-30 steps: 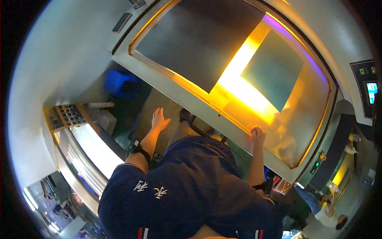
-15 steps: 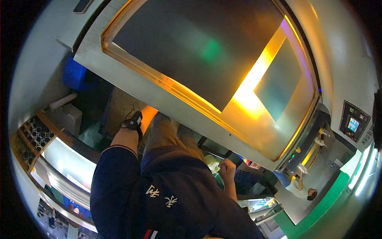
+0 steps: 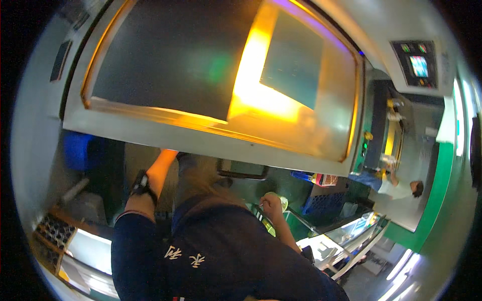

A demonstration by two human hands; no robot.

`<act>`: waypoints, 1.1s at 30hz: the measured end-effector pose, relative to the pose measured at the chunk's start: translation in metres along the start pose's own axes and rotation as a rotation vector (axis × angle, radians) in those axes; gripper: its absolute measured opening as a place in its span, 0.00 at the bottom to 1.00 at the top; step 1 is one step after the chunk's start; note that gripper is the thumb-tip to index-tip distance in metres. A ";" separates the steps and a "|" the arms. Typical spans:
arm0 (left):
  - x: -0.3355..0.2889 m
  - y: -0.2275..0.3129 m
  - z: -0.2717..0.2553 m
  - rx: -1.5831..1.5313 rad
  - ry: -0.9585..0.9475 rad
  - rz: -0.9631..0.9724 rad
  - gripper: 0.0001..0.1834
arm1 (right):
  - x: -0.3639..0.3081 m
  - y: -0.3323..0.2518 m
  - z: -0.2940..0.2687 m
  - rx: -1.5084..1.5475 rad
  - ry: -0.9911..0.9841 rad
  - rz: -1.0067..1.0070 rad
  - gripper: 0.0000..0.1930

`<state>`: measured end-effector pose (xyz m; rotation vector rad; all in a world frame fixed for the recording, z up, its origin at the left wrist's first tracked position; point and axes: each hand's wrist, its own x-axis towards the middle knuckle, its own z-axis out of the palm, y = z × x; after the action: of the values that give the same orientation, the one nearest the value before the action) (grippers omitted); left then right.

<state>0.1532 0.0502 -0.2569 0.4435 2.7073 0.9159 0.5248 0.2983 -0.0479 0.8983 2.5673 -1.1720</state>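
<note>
My left hand [image 3: 164, 162] reaches up to the lower edge of a large pale machine panel [image 3: 211, 140], lit orange. Its fingers are hidden behind that edge, so their hold cannot be told. A black strapped device [image 3: 143, 184] sits on the left wrist. Away to the right, below the panel, my right hand [image 3: 272, 206] is closed with its fingers curled. A pale green-white object [image 3: 284, 202] shows just behind it; whether the hand grips this or something smaller is unclear.
The panel has a dark window [image 3: 170, 60] with bright yellow light. A control box with a screen [image 3: 418, 65] is at upper right. Another person [image 3: 399, 185] stands at far right. A blue bin [image 3: 78, 150] and a blue crate [image 3: 326, 201] stand below the panel.
The view has turned, so the panel lies more level and further left. My left hand still meets its lower edge. My right hand stays closed, lower beneath the panel.
</note>
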 end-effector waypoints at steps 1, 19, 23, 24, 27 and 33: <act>-0.009 0.011 -0.007 -0.043 -0.008 0.022 0.27 | -0.011 0.008 -0.006 0.010 0.057 -0.009 0.06; -0.240 0.284 -0.038 0.702 -0.763 0.834 0.18 | -0.114 0.144 -0.139 -0.588 0.447 -0.473 0.24; -0.216 0.359 -0.068 0.842 -0.527 1.013 0.29 | -0.078 0.117 -0.209 -0.494 -0.091 -0.240 0.34; -0.202 0.356 -0.073 0.800 -0.375 1.087 0.30 | -0.061 0.106 -0.220 -0.538 -0.056 -0.271 0.34; -0.156 0.385 -0.076 0.802 -0.112 1.020 0.34 | 0.006 0.098 -0.248 -0.615 0.330 -0.576 0.29; -0.035 0.366 -0.040 0.798 -0.550 0.608 0.39 | 0.152 0.090 -0.216 -0.545 0.223 -0.554 0.28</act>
<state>0.2473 0.2925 0.0065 1.4663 2.3038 -0.2530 0.4746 0.5709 -0.0185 0.2062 3.1840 -0.4020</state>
